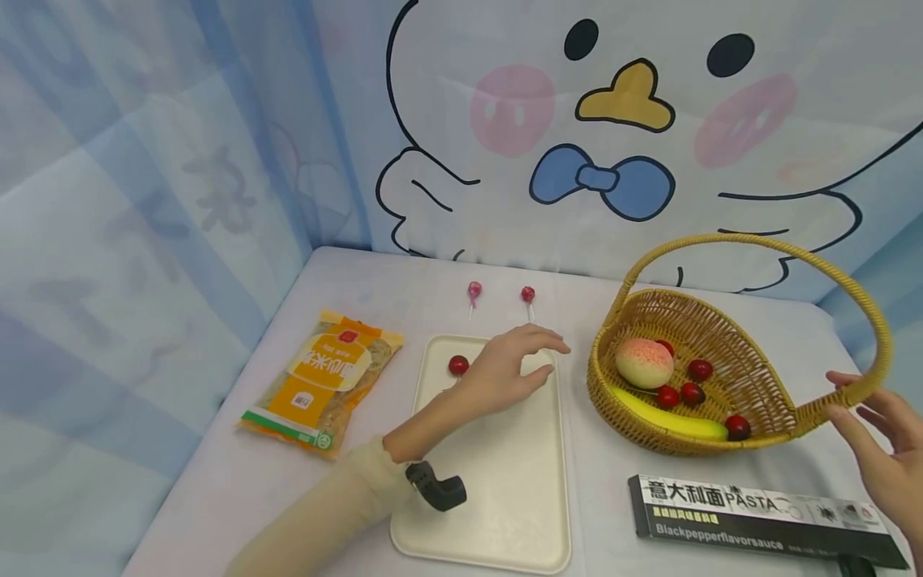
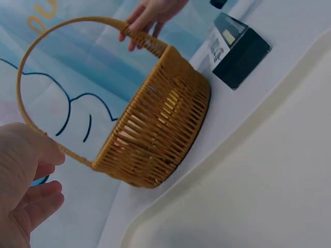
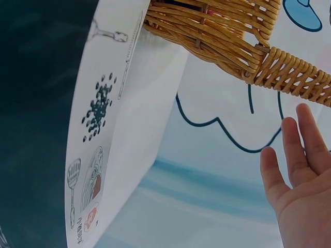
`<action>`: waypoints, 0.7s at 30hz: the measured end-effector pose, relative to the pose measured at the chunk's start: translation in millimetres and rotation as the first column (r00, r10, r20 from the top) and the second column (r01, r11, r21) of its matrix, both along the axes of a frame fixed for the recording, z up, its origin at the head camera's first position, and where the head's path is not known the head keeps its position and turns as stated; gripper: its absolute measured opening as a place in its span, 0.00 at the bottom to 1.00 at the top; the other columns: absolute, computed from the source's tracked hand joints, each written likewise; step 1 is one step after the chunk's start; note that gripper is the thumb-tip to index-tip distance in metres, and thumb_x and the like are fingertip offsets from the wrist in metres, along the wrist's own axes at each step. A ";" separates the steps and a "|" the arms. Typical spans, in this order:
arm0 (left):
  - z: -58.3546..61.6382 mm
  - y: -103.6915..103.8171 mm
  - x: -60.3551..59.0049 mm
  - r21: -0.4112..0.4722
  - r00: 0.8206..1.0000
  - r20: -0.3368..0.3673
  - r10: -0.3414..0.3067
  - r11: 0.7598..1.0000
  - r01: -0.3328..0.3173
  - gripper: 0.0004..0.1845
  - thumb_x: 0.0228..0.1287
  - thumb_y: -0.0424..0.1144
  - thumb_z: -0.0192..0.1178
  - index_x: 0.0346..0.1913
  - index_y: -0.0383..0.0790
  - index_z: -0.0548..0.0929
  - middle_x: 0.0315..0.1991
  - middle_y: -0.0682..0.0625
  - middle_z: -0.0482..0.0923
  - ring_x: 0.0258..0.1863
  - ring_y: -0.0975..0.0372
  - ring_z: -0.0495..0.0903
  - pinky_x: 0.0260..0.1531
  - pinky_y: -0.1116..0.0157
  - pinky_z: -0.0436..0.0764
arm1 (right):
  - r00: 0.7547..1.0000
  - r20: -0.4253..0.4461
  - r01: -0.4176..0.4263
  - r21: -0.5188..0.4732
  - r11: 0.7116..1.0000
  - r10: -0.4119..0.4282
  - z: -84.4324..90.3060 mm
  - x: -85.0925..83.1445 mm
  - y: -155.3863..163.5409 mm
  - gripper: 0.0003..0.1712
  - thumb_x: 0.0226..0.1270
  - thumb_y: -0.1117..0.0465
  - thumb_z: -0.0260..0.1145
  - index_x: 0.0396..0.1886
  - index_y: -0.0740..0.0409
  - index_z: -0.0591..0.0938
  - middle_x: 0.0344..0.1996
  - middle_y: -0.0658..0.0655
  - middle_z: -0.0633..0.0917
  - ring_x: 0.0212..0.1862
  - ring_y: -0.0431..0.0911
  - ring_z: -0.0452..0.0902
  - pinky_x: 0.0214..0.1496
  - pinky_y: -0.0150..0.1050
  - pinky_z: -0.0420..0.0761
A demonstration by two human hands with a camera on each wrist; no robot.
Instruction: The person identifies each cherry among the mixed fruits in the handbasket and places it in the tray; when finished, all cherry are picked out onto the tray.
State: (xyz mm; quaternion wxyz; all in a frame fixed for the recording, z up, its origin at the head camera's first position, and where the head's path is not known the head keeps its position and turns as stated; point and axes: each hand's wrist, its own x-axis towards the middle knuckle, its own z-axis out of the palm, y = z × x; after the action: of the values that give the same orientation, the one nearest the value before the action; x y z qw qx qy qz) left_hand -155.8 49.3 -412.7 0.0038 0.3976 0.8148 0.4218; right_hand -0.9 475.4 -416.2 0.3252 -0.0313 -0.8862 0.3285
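Now | woven basket point(image 1: 728, 353), tall hoop handle | right hand point(image 1: 883, 449) beside

Tan wicker basket point(image 1: 721, 353), cream tray point(image 1: 505, 481)
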 end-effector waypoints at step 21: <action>17.4 85.4 9.5 -0.023 0.993 -0.022 -0.118 0.993 0.118 0.19 0.74 0.35 0.65 0.65 0.49 0.85 0.62 0.53 0.85 0.54 0.63 0.83 0.48 0.83 0.72 | 0.999 -0.017 -0.032 -0.006 0.999 0.032 -0.1 0.5 -0.3 0.25 0.78 0.77 0.59 0.72 0.70 0.77 0.61 0.19 0.75 0.67 0.17 0.66 0.82 0.24 0.57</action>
State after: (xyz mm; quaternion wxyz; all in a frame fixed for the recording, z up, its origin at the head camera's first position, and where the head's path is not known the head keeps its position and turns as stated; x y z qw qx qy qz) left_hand -146.3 134.7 -395.3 0.0235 0.4500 0.7943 0.4075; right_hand -0.3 475.1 -416.3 0.3271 -0.0152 -0.8828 0.3367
